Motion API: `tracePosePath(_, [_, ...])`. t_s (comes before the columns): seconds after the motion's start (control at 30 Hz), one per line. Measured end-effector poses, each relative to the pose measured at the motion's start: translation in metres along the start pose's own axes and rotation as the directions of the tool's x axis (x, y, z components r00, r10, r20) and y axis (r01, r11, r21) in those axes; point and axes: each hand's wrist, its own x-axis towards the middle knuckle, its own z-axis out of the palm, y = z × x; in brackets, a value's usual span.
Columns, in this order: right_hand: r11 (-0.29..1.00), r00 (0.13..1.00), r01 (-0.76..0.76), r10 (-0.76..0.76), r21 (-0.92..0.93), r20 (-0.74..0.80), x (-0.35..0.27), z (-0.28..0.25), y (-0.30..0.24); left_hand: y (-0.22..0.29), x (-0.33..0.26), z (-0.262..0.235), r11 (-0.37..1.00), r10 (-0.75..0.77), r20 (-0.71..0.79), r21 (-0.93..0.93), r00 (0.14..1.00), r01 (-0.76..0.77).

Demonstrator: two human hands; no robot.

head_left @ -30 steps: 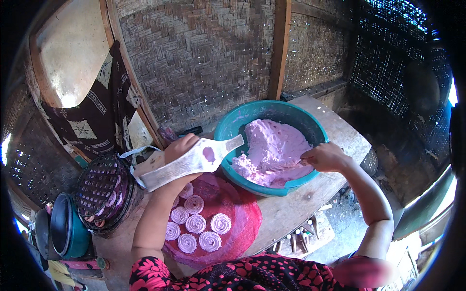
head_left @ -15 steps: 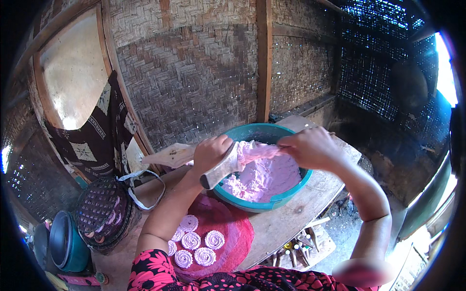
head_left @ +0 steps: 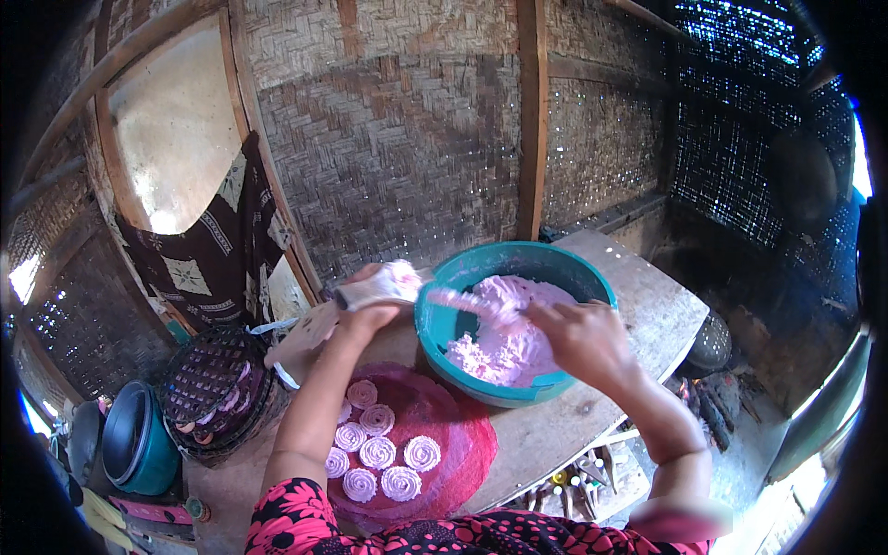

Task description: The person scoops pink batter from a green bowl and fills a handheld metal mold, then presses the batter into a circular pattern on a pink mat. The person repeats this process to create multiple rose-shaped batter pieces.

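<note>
Pink crumbly dough [head_left: 518,356] lies in a teal basin [head_left: 514,398] on the wooden table. My left hand [head_left: 366,314], at the basin's left rim, is closed around a pale, dough-smeared press-like tool [head_left: 384,289] with a dark end; its exact kind is unclear. Over the dough my right hand [head_left: 592,347] is closed on a stick-like tool [head_left: 476,303] coated in pink dough and blurred by motion; its handle is mostly hidden by the fingers. Below, several pink dough rosettes [head_left: 377,452] sit on a round red mat [head_left: 474,453].
A round dark woven rack [head_left: 199,375] and a teal pot [head_left: 139,444] stand to the left. A patterned dark cloth [head_left: 208,250] hangs on the wall. Right of the wooden table [head_left: 638,268], burning wood [head_left: 712,412] lies on the floor. Several bottles [head_left: 573,486] stand below its edge.
My left hand has drawn left and tipped the press-like tool away from over the basin. My right hand has come lower over the dough, and the tools have separated.
</note>
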Motion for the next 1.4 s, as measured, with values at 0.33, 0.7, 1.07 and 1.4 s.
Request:
tracePosePath(0.33, [0.688, 0.861, -0.153, 0.445, 0.709, -0.246, 0.036, 0.104, -0.061, 0.071, 0.025, -0.008, 0.998, -0.022, -0.194, -0.06, 0.981, 0.01])
tracePosePath(0.7, [0.476, 0.887, -0.341, 0.449, 0.811, 0.11, 0.025, 0.092, -0.027, 0.054, 0.03, -0.003, 1.0, 0.03, -0.34, 0.015, 0.94, -0.026])
tracePosePath(1.07, [0.742, 0.895, -0.434, 0.292, 0.511, 0.337, -0.003, 0.096, 0.02, 0.013, 0.041, -0.014, 0.996, 0.016, -0.307, 0.084, 0.952, 0.011])
tracePosePath(1.4, [-0.023, 0.944, -0.268, -0.207, 0.963, 0.257, 0.023, 0.126, -0.049, 0.023, -0.019, -0.101, -0.527, -0.238, 0.043, -0.845, 0.97, -0.091])
